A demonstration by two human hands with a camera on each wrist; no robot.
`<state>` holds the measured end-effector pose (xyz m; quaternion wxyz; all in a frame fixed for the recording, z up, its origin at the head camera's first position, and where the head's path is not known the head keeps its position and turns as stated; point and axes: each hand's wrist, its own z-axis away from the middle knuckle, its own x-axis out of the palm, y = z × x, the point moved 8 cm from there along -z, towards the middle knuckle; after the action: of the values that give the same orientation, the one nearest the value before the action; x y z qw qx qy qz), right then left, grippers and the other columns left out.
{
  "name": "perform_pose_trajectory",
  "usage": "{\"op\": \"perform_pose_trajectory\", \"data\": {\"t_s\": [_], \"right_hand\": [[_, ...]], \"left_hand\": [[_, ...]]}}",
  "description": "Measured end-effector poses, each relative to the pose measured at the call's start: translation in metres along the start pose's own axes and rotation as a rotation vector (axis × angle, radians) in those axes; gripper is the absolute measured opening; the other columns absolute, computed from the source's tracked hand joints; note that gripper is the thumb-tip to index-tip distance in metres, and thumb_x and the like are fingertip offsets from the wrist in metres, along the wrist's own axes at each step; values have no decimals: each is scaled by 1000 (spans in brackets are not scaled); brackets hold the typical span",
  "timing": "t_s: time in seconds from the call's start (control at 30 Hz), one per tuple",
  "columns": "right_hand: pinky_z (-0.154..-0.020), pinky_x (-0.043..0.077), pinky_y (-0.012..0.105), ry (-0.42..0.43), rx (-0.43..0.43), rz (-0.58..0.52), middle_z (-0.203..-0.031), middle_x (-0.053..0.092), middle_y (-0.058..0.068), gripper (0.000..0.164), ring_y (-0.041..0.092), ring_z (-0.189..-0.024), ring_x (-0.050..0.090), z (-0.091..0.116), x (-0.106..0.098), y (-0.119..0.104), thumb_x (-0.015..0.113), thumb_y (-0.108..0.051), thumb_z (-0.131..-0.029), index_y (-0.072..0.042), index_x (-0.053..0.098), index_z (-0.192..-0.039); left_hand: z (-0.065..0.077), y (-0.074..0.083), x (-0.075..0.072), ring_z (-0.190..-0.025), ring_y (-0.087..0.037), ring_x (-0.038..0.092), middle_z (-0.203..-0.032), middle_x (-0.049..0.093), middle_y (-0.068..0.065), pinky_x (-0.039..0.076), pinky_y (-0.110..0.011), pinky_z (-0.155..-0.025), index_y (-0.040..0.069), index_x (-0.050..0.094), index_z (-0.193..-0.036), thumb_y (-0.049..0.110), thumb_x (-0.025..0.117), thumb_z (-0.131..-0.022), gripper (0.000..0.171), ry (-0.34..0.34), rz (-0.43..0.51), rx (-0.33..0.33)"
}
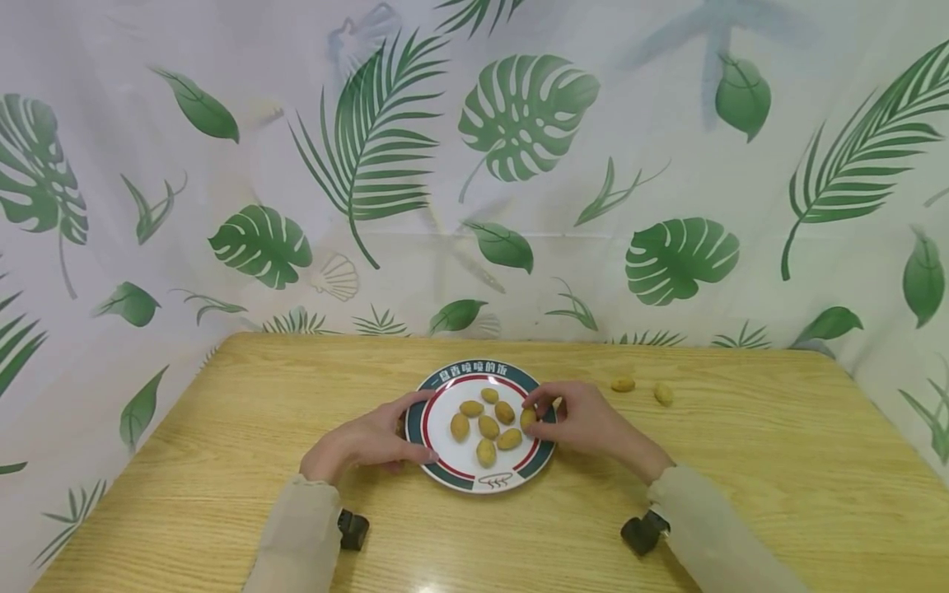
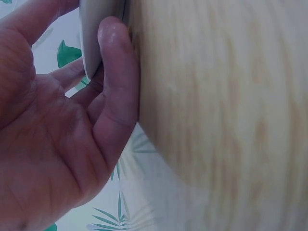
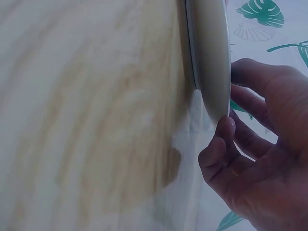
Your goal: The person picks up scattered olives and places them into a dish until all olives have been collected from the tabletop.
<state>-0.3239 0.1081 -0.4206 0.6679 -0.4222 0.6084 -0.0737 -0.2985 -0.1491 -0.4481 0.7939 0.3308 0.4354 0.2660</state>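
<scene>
A round white plate point(image 1: 445, 449) with a dark green rim band and a red ring lies on the table. Several small oval yellow-brown fruits point(image 1: 488, 426) are spread over its middle. My left hand point(image 1: 371, 436) grips the plate's left edge, thumb on top of the rim and other fingers curled under it. From the left wrist view, fingers of that hand bend below the plate's edge point(image 2: 91, 43). Across the plate, my right hand point(image 1: 582, 418) pinches one fruit point(image 1: 528, 418) between thumb and fingertips, just inside the right rim. The right wrist view hides that fruit behind the plate point(image 3: 214, 53).
Two more yellow fruits, one point(image 1: 623, 384) lying flat and another point(image 1: 663, 394), rest on the wooden table point(image 1: 741, 461) to the right of the plate. A white curtain point(image 1: 563, 272) printed with green leaves hangs behind the table's far edge.
</scene>
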Motion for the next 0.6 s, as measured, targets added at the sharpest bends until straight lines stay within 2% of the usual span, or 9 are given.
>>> {"op": "perform_pose_trajectory", "data": {"t_s": [0.3,0.5,0.6], "right_hand": [[-70,49,23,-9,29,3,-97,70,0,24,13,-81,58,5,-6,5,81,-21,-88,-15,74,-110],[-76,53,26,8,68,-52,-108,73,5,27,16,-90,63,13,-19,12,80,-20,-89,-13,73,-114],[-76,55,26,26,53,-66,-112,73,7,28,17,-92,65,17,-26,13,80,-20,-89,-11,73,-115]], "left_hand": [[-1,0,0,-84,-22,60,-141,51,-11,53,-29,-69,29,37,-158,26,86,-81,91,5,6,8],[-1,-1,0,-89,-22,59,-144,49,-10,53,-29,-70,30,37,-158,27,87,-81,91,8,10,-4],[-2,-2,0,-90,-21,59,-146,48,-10,53,-29,-71,30,36,-158,28,87,-81,92,5,7,-12]]}}
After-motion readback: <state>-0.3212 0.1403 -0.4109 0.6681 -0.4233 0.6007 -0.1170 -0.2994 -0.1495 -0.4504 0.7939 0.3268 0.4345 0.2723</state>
